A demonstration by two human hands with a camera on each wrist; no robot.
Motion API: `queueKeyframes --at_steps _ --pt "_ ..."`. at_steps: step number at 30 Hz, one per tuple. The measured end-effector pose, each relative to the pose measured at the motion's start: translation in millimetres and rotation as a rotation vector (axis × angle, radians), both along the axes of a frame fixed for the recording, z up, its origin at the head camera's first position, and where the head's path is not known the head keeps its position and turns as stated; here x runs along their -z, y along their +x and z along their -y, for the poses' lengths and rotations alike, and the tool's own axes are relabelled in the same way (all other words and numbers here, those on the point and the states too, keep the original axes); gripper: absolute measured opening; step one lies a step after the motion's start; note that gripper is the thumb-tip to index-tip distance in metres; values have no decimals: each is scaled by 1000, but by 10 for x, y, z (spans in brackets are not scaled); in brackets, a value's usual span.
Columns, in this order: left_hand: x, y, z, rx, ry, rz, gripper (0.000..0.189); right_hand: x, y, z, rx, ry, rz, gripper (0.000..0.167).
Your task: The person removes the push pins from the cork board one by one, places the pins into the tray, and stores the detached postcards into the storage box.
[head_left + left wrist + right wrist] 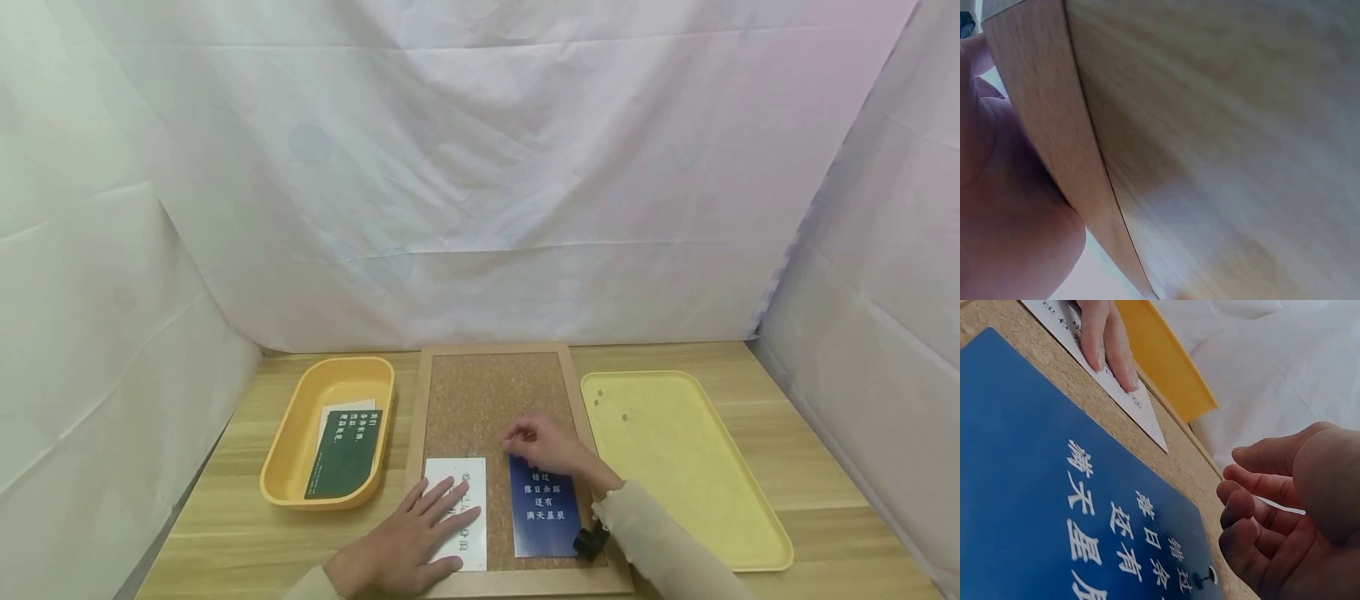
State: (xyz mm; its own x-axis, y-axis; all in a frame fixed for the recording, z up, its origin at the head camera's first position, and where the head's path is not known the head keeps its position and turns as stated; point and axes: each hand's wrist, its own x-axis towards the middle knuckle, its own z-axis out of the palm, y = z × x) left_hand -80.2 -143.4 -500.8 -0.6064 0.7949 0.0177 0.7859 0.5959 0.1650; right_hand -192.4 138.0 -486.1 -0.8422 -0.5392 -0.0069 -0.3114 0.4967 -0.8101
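My left hand [416,533] lies with fingers spread over a white card [474,546] printed with dark characters, at the lower left of a cork board [495,392]. A dark blue card [540,542] with white characters lies beside it on the board. My right hand [551,446] is over that blue card's top edge, fingertips close to its upper left corner. In the right wrist view its fingers are bent and the thumb tip comes near the index; I cannot tell if something small is between them. A small pin [1211,575] stands near the blue card's top edge.
A yellow tray [697,475] to the right carries a few small pins [625,417]. At left stands an orange-yellow bin [273,483] with a dark green card [345,458] over a paler one. White sheets [480,167] surround the wooden table [202,533].
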Motion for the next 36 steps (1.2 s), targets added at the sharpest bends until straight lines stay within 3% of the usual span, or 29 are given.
queueKeyframes --at_steps 10,18,26,36 --pt "5 -1 -5 -6 -11 27 56 47 47 101 -33 18 20 10" --pt "31 -9 3 2 -13 -20 56 67 88 177 -36 28 47 10" --pt "13 -10 4 -5 -12 58 57 89 113 231 -52 10 50 13" --pt "38 -20 0 -20 -9 88 57 136 102 241 -89 7 11 19"
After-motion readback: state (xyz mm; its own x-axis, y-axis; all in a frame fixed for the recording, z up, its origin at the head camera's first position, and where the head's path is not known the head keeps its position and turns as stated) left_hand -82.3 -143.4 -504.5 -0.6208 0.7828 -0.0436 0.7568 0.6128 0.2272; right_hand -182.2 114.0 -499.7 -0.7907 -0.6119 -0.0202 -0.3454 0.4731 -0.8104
